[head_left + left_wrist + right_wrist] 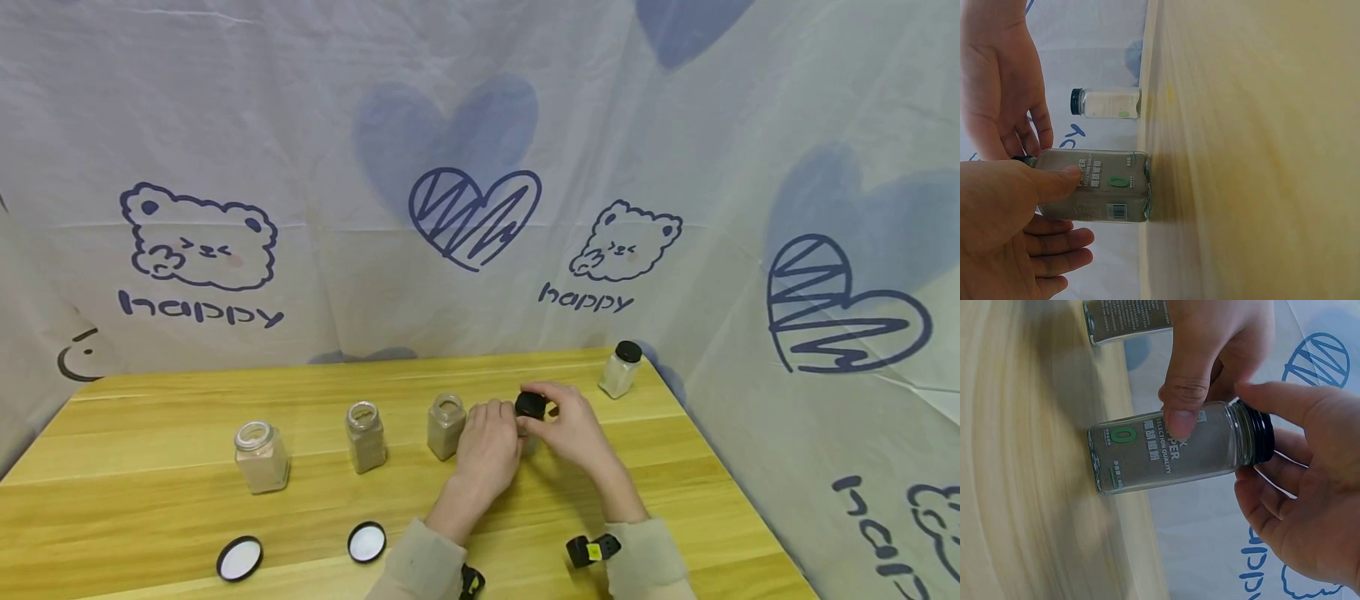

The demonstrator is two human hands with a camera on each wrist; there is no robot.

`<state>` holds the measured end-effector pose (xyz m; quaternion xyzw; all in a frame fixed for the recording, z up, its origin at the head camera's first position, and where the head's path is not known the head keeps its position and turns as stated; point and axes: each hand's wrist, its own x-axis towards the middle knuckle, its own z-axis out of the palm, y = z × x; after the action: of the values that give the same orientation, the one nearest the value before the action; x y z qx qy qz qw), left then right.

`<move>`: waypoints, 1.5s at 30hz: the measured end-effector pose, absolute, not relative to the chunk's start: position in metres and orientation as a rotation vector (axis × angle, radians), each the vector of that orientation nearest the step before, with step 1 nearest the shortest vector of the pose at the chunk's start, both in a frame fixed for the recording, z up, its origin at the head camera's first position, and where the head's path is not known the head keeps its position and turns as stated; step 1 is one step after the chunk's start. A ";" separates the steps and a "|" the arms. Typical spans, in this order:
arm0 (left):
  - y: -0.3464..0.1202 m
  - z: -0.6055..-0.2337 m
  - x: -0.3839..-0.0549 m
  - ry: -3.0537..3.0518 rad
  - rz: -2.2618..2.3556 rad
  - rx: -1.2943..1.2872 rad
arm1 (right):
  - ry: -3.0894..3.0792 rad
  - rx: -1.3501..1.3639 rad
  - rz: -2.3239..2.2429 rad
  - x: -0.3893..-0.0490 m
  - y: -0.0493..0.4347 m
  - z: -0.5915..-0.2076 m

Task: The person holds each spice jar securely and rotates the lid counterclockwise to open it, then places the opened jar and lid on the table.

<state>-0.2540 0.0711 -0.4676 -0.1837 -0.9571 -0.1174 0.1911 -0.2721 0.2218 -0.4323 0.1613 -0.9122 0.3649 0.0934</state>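
Note:
A glass pepper jar point(1141, 456) with grey-brown powder and a green-marked label stands upright on the wooden table. My left hand point(489, 446) grips its body, thumb across the label, and covers most of it in the head view. Around the black lid point(531, 405) on top, the thumb and fingers of my right hand point(568, 427) pinch the rim. The lid sits on the jar's neck in the right wrist view. Just left of my left hand is a lidless glass jar point(446, 429) of similar powder.
Two more lidless powder jars, one in the middle point(366, 442) and one further left point(262, 462), stand on the table point(150, 417). Two black-rimmed lids point(367, 542) lie inside up near the front. A black-capped jar point(619, 372) stands at the back right corner, by the printed curtain point(337, 250).

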 end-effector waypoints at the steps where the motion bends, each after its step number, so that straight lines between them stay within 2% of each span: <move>1: 0.071 -0.468 -0.254 -2.690 -0.332 -0.516 | -2.702 0.479 1.079 -0.272 0.221 -0.432; 28: 0.071 -0.466 -0.254 -2.737 -0.403 -0.505 | -2.531 0.447 1.249 -0.272 0.225 -0.432; 45: 0.070 -0.467 -0.255 -2.772 -0.439 -0.494 | -2.480 0.303 1.533 -0.251 0.248 -0.424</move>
<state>-0.2547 0.0703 -0.4669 -0.1714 -0.9624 -0.1524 0.1456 -0.2514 0.2482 -0.4239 0.1029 -0.8413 0.5202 0.1048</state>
